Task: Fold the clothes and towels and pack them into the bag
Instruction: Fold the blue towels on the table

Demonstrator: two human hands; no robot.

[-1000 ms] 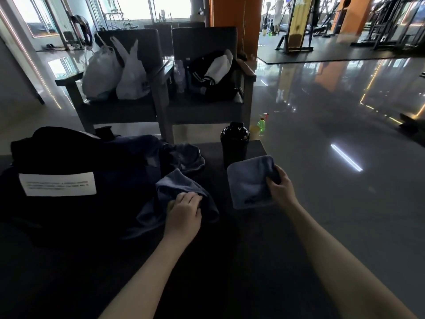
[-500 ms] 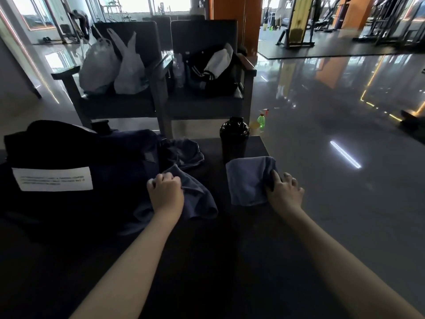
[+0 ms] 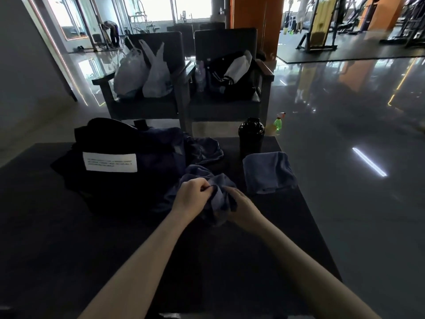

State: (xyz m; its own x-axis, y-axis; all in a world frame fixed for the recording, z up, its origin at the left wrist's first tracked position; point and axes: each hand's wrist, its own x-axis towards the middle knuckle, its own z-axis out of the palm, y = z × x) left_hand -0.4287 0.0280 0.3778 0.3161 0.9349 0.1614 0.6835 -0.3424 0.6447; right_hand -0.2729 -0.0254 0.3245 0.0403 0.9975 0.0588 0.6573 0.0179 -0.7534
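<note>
Both hands are bunched into the same crumpled blue cloth [image 3: 208, 174] near the middle of the table [image 3: 92, 249]. The left hand [image 3: 192, 198] has its fingers curled tight, pinching a fold at the top. The right hand [image 3: 242, 207] grips the wad from the other side with its fingers buried in the fabric. My guess is they're hunting for an edge or corner so the thing can be shaken out flat before folding. It's pretty dim in here, so I honestly can't tell if this piece is a towel or a shirt. At about 2 o'clock from the hands, and apart from them, a folded towel [image 3: 268, 172] lies squared off near the table's right edge. It looks parked there as a finished piece, out of the way of the working patch. A black shaker bottle [image 3: 251, 137] stands just behind it at 1 o'clock. Another rumpled dark garment [image 3: 204, 150] lies at 12 o'clock, not yet dealt with. The bag [image 3: 119, 162], dark with a white label, sits at 10 o'clock within easy reach, which makes sense for dropping folded stuff straight in. Nothing folded looks packed yet.
</note>
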